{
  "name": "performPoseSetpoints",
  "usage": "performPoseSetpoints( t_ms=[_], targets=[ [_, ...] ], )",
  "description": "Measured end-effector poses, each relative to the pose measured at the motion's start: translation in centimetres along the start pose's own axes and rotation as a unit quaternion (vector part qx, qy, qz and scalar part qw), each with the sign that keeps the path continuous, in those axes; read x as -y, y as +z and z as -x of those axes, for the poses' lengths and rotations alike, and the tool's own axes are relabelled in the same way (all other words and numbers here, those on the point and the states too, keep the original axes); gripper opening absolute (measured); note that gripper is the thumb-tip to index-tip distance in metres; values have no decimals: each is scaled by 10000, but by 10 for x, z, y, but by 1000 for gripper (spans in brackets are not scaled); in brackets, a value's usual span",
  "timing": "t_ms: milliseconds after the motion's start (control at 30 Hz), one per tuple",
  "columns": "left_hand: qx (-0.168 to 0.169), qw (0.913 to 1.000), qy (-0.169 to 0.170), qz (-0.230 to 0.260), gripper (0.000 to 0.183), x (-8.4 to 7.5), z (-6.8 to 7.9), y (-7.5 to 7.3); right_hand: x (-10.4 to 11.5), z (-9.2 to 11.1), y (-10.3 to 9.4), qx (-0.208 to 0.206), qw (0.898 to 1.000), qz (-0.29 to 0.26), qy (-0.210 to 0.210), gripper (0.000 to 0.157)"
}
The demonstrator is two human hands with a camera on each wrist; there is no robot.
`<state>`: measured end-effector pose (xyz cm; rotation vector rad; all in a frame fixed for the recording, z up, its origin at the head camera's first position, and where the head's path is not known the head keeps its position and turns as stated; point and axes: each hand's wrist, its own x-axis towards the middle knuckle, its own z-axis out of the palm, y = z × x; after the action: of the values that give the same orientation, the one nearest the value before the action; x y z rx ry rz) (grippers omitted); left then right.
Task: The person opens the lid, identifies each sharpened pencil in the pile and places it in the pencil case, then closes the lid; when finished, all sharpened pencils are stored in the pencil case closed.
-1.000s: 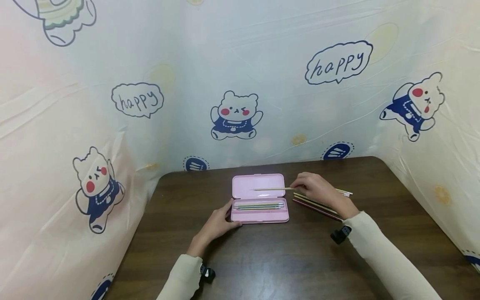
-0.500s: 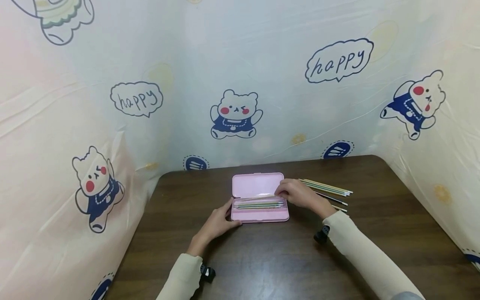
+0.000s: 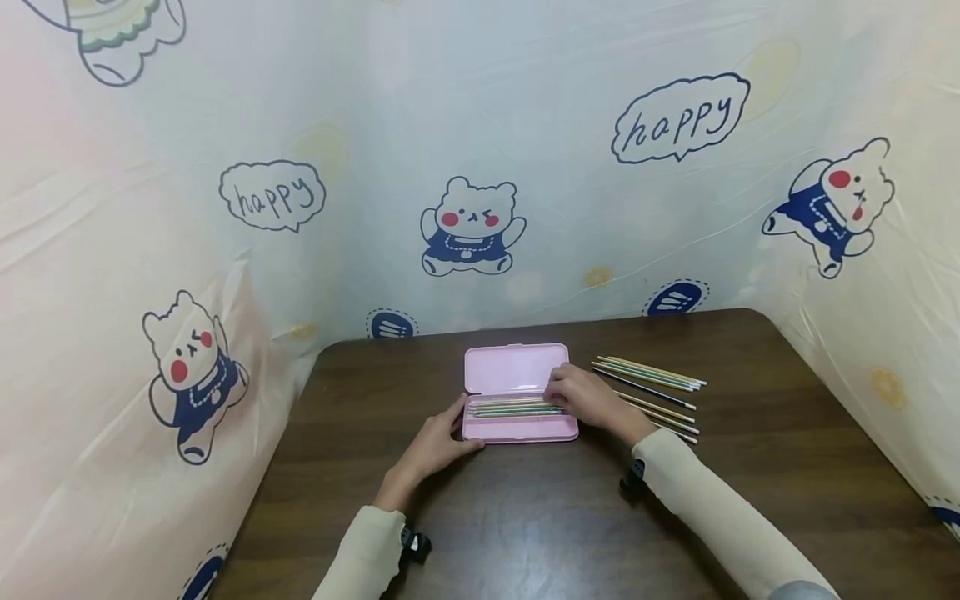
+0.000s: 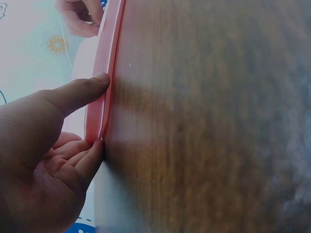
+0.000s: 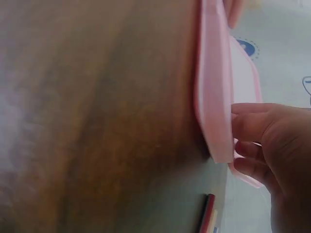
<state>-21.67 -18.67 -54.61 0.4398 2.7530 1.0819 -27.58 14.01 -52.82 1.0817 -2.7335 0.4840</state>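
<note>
A pink pencil case (image 3: 487,428) lies on the table with its lid (image 3: 510,371) folded back. Several pencils (image 3: 510,410) lie side by side in its rear compartment. My left hand (image 3: 433,450) holds the case by its left end; in the left wrist view the thumb presses the case's front wall (image 4: 99,63) and the fingers touch its end. My right hand (image 3: 588,398) reaches over the right end, fingers curled at the pencils' ends, on the pencil just lowered. The right wrist view shows the right fingers (image 5: 250,126) inside the case wall (image 5: 214,87); their tips are hidden.
Right of the case, several loose pencils (image 3: 652,374) lie in a loose fan on the brown table (image 3: 525,517), some partly behind the right wrist. A dark red pencil (image 5: 208,211) shows in the right wrist view. A printed cloth (image 3: 360,167) hangs around the table's back and sides.
My right hand has carried a pencil leftward from the loose pencils and lowered it into the case. The left hand has stayed on the case's left end.
</note>
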Motion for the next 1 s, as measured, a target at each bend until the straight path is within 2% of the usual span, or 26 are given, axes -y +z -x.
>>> performPoseSetpoints(
  t_ms=[200,567,767,1000],
  targets=[
    [5,10000,-18,-5,99,1,-1,-1,2,1,3,188,9995,41,246,13],
    [-34,10000,-19,13,98,0,-1,1,2,2,-2,179,9996,12,231,11],
    [-53,10000,28,31,97,1,-1,1,1,6,-22,117,9995,-38,284,13],
    [-32,10000,3,45,97,1,-1,0,-16,18,-58,-77,9980,11,634,15]
  ],
)
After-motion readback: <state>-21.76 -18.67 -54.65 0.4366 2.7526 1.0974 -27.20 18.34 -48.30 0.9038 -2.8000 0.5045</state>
